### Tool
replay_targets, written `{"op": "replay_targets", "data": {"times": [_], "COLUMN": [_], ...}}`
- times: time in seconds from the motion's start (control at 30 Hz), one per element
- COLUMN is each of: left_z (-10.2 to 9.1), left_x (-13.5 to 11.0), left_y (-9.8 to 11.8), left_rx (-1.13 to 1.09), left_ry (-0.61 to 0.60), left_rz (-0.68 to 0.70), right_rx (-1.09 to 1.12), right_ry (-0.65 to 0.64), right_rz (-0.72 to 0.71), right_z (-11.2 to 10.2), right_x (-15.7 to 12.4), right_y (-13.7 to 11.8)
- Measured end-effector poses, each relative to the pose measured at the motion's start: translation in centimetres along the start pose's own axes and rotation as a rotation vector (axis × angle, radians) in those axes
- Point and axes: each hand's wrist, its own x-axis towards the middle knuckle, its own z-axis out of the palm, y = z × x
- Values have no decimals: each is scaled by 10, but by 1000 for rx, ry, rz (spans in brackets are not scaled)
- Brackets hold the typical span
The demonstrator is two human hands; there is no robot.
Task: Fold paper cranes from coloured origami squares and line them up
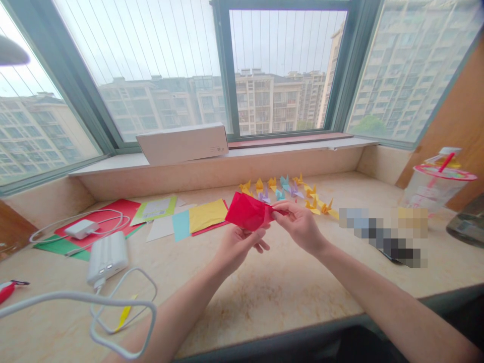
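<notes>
A folded piece of red paper [247,212] is held up above the stone counter, between both hands. My left hand [242,243] grips its lower edge from below, thumb in front and the other fingers partly curled behind. With thumb and fingertips, my right hand [298,222] pinches the narrow right end of the paper. Just behind the hands stand several small folded paper cranes [280,194] in yellow, blue and purple. To the left of the red paper lies a stack of yellow paper [207,216] with red sheets beneath it.
On the left are a white power bank [108,257], a charger [81,229] with looping cables, and coloured sheets. A white box [183,145] stands on the window ledge [287,151]. At the right are a plastic cup [427,186] with a straw and a blurred-out patch [381,237].
</notes>
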Motion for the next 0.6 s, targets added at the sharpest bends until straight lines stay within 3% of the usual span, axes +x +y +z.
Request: {"op": "replay_targets", "data": {"times": [0.1, 0.33, 0.5, 0.6], "left_z": [0, -3, -2, -2], "left_x": [1, 1, 0, -1], "left_y": [-2, -4, -6, -7], "left_rx": [-8, -27, 21, 29], "left_ry": [67, 71, 18, 9], "left_rz": [-11, -13, -31, -52], "right_rx": [31, 142, 91, 48], "right_ry": [-13, 30, -130, -136], "right_rz": [32, 182, 283, 302], "right_z": [3, 4, 2, 3], "right_x": [-1, 0, 0, -1], "right_y": [-3, -5, -9, -11]}}
